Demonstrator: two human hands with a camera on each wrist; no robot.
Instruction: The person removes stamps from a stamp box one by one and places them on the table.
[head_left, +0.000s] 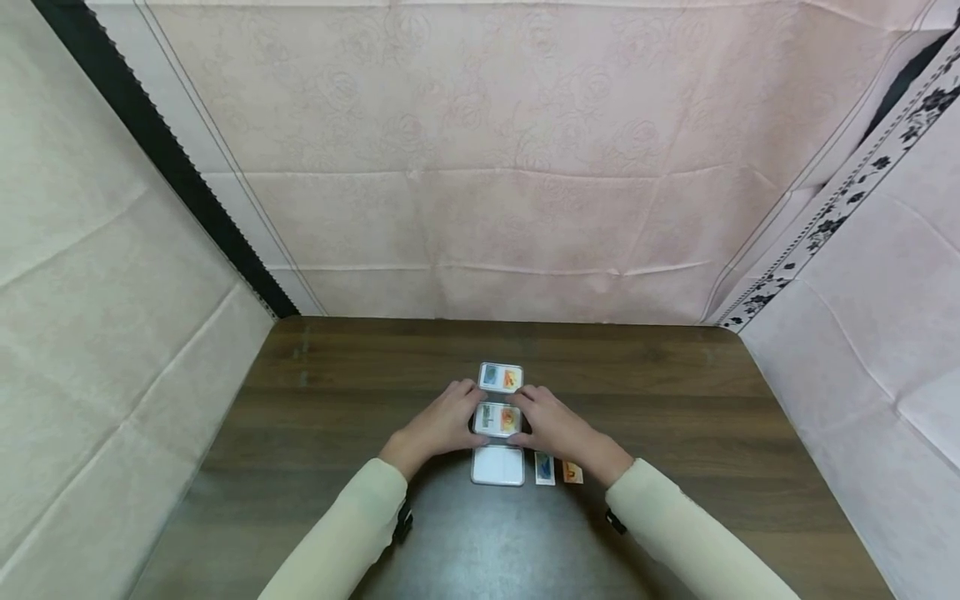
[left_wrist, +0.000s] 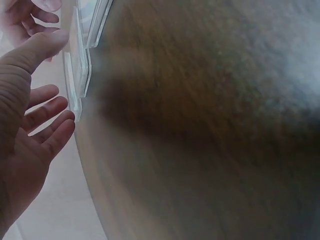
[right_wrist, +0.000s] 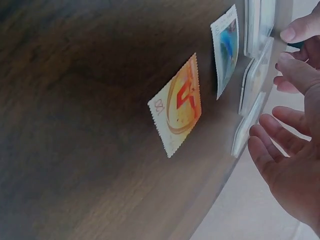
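Note:
Three clear-rimmed rectangular cases stand in a column on the table. The far case (head_left: 501,377) shows a blue and an orange stamp. In the middle case (head_left: 497,419) are a greenish and an orange stamp. The near case (head_left: 498,467) looks plain white. My left hand (head_left: 444,421) and right hand (head_left: 557,425) flank the middle case, thumbs near its front corners and fingers near its back corners. Both wrist views show the fingers loosely spread around the cases; firm contact cannot be made out. A blue stamp (right_wrist: 226,52) and an orange stamp (right_wrist: 181,107) lie loose beside the near case.
The brown wooden table (head_left: 337,400) ends at a far edge just beyond the cases. Pale patterned cloth (head_left: 480,225) hangs behind it, with more white cloth (head_left: 885,333) at the sides. Both forearms reach in from the front.

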